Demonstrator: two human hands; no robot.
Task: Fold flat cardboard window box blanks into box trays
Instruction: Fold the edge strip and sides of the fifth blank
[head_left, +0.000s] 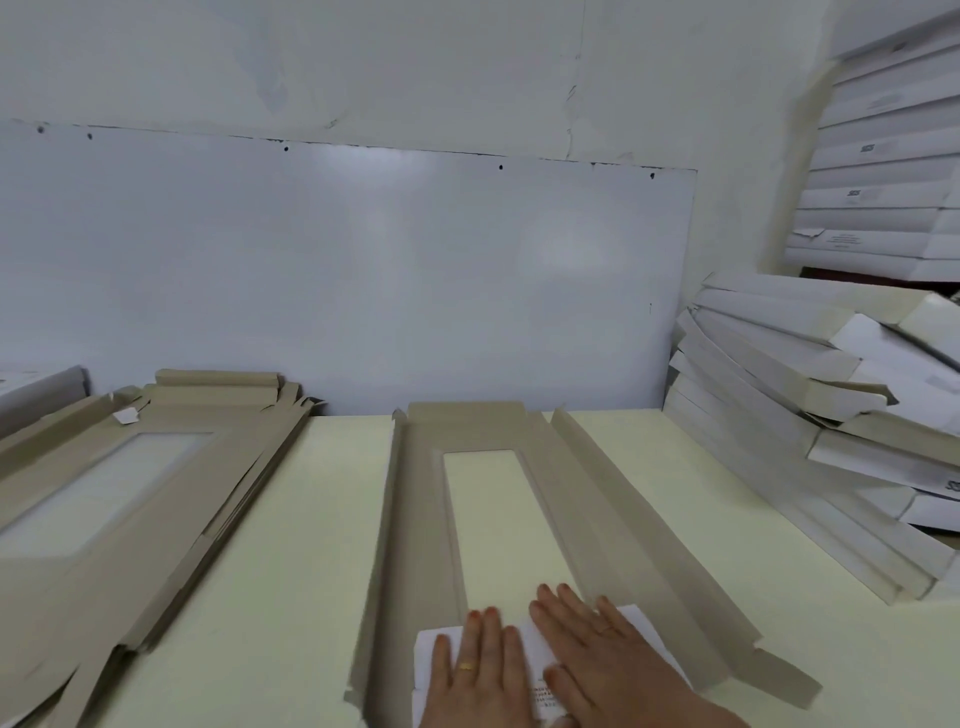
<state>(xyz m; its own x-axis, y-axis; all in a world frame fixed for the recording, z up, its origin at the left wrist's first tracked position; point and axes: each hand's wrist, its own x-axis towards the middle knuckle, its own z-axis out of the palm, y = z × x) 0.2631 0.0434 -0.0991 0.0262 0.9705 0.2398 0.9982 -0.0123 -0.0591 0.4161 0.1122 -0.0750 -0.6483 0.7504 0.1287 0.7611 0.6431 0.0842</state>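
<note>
A grey-brown cardboard window box blank (415, 519) lies lengthwise on the pale table, its long window cut-out showing the tabletop. Its right side flap (639, 525) is raised and its left side flap is slightly lifted. The near end flap (535, 654) is folded over, white printed side up. My left hand (478, 670) and my right hand (597, 649) both press flat on that white flap, fingers spread, side by side. Neither hand grips anything.
A stack of flat blanks (130, 499) lies on the left of the table. Folded white box trays (831, 426) are piled at the right, with more boxes (883, 171) stacked higher behind. A white board (337, 275) leans against the wall.
</note>
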